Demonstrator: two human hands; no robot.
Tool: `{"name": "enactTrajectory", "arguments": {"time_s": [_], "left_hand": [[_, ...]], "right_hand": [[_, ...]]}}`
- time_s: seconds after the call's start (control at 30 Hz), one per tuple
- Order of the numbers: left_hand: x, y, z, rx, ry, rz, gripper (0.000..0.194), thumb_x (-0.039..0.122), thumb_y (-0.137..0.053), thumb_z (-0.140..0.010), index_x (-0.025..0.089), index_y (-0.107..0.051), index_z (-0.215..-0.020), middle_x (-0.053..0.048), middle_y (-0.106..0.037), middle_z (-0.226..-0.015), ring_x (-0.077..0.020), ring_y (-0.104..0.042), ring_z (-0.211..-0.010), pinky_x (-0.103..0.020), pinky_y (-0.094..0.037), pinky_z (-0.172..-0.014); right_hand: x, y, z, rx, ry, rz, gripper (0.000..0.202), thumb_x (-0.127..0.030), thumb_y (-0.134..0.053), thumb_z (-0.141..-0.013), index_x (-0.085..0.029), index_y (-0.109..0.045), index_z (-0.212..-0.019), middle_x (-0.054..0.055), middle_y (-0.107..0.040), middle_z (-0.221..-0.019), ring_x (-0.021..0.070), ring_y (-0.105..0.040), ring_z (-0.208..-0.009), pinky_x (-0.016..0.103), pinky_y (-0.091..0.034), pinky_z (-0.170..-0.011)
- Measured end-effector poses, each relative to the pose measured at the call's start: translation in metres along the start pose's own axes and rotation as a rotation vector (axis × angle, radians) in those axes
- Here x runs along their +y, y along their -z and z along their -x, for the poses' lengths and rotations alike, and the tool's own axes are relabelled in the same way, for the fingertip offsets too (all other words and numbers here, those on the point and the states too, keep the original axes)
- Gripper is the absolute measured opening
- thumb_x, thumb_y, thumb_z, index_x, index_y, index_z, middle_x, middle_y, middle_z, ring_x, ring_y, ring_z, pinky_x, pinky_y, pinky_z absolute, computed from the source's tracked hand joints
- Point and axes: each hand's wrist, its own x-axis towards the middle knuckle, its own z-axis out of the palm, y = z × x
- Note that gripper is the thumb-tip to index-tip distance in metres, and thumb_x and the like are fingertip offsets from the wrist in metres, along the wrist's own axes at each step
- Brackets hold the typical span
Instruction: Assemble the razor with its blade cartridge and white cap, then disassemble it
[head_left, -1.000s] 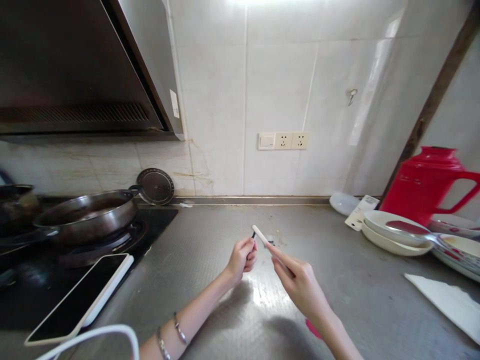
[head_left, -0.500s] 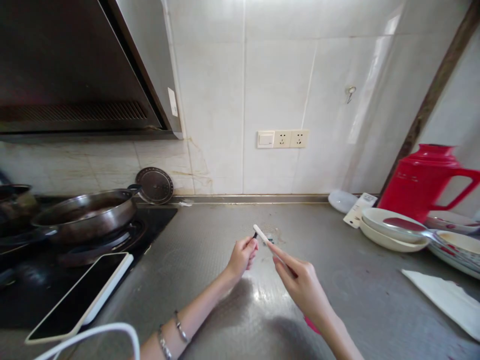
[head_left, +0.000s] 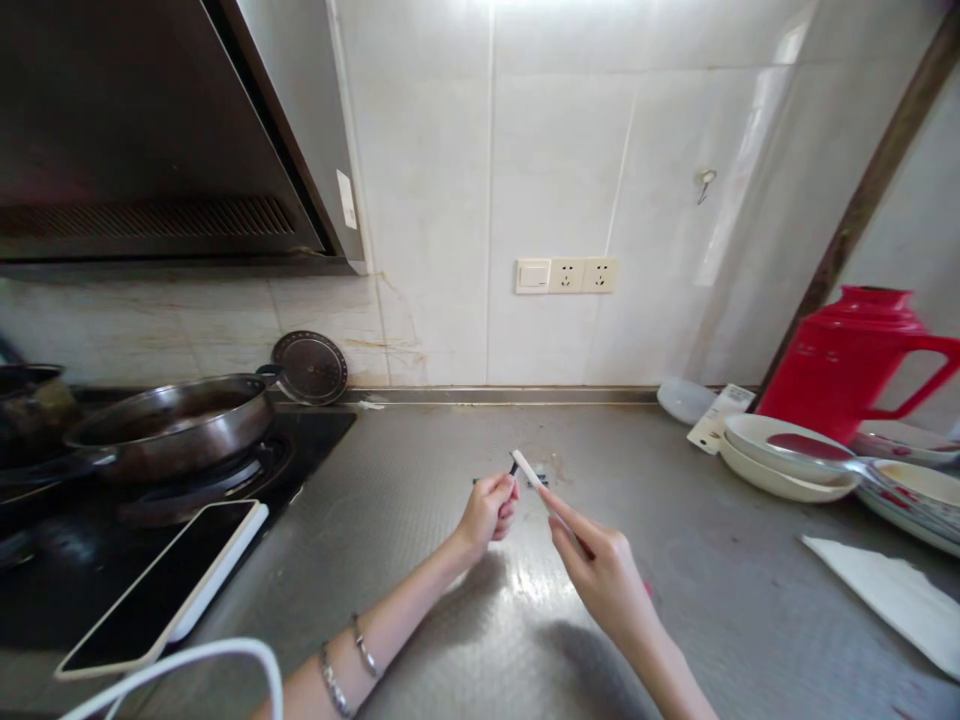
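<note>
Above the counter, my left hand is closed in a pinch around a thin black piece, whose tip sticks up past the thumb. My right hand grips a slim white flat-bladed tool, its index finger stretched along the tool. The tool's far end meets or nearly meets the black piece; I cannot tell if they touch. Most of its handle is hidden in my right palm. Small dark scraps lie on the counter behind the hands. A bit of something pink shows beside my right wrist.
At left, a phone lies by the stove's edge near a white cable, with a steel pan on the burner. At right stand a red thermos jug and stacked bowls. A white sheet lies in front of them.
The hands keep nearly the same pose, with the white tool against or near the black piece. More dark scraps show behind my left hand, and less of the pink thing shows.
</note>
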Motion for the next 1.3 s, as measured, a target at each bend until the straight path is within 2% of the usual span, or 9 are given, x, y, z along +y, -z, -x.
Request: {"name": "enactTrajectory", "arguments": {"time_s": [0.27, 0.47, 0.63, 0.73, 1.0, 1.17, 1.3], "left_hand": [[-0.003, -0.002, -0.002, 0.005, -0.007, 0.049, 0.038, 0.054, -0.055, -0.072, 0.018, -0.041, -0.07, 0.011, -0.028, -0.045, -0.0009, -0.014, -0.031, -0.016, -0.004, -0.032], [0.005, 0.004, -0.003, 0.076, -0.034, 0.105, 0.037, 0.053, -0.056, -0.07, 0.018, -0.042, -0.072, 0.012, -0.027, -0.046, -0.0006, -0.013, -0.031, -0.015, -0.004, -0.031], [0.002, 0.002, -0.003, 0.104, -0.066, 0.047, 0.037, 0.053, -0.055, -0.071, 0.018, -0.042, -0.071, 0.011, -0.029, -0.045, -0.0004, -0.014, -0.03, -0.015, -0.005, -0.031], [-0.002, -0.002, -0.001, 0.122, -0.087, -0.002, 0.035, 0.052, -0.054, -0.073, 0.018, -0.044, -0.072, 0.01, -0.034, -0.047, -0.0005, -0.018, -0.029, -0.015, -0.008, -0.03], [-0.008, 0.003, -0.005, 0.309, -0.229, -0.129, 0.031, 0.047, -0.056, -0.073, 0.018, -0.047, -0.073, 0.01, -0.037, -0.048, -0.0026, -0.028, -0.029, -0.016, -0.018, -0.028], [-0.008, 0.0, -0.003, 0.316, -0.222, -0.123, 0.03, 0.047, -0.057, -0.072, 0.018, -0.046, -0.074, 0.01, -0.038, -0.049, -0.0026, -0.028, -0.029, -0.016, -0.02, -0.028], [-0.004, 0.002, -0.004, 0.349, -0.262, -0.094, 0.03, 0.047, -0.056, -0.072, 0.018, -0.047, -0.075, 0.01, -0.037, -0.048, -0.0023, -0.026, -0.029, -0.016, -0.02, -0.029]], "right_hand": [[-0.001, 0.0, -0.004, 0.047, -0.013, -0.017, 0.043, -0.029, -0.04, -0.088, -0.014, -0.053, -0.126, -0.002, -0.047, -0.055, 0.0083, -0.041, -0.047, 0.017, -0.035, -0.048], [0.008, -0.003, 0.005, 0.004, -0.034, -0.025, 0.043, -0.031, -0.041, -0.089, -0.011, -0.055, -0.124, -0.003, -0.045, -0.054, 0.0076, -0.039, -0.046, 0.017, -0.034, -0.047], [0.002, 0.0, -0.002, 0.066, -0.026, -0.058, 0.042, -0.029, -0.041, -0.089, -0.014, -0.053, -0.126, -0.003, -0.044, -0.055, 0.0075, -0.038, -0.046, 0.017, -0.034, -0.048], [-0.001, -0.003, -0.005, 0.059, 0.01, -0.055, 0.041, -0.028, -0.041, -0.089, -0.013, -0.053, -0.125, -0.004, -0.044, -0.054, 0.0075, -0.038, -0.046, 0.017, -0.034, -0.049], [-0.004, -0.007, 0.0, 0.049, -0.015, -0.044, 0.042, -0.029, -0.039, -0.089, -0.011, -0.054, -0.125, -0.002, -0.049, -0.054, 0.0072, -0.039, -0.044, 0.016, -0.034, -0.047], [-0.009, -0.013, -0.006, 0.045, -0.022, -0.022, 0.042, -0.028, -0.038, -0.089, -0.013, -0.053, -0.125, -0.001, -0.053, -0.054, 0.0081, -0.042, -0.044, 0.017, -0.034, -0.047], [-0.013, -0.022, 0.002, -0.009, -0.011, -0.029, 0.042, -0.027, -0.037, -0.09, -0.013, -0.052, -0.126, 0.0, -0.055, -0.056, 0.0087, -0.045, -0.045, 0.017, -0.035, -0.046]]}}
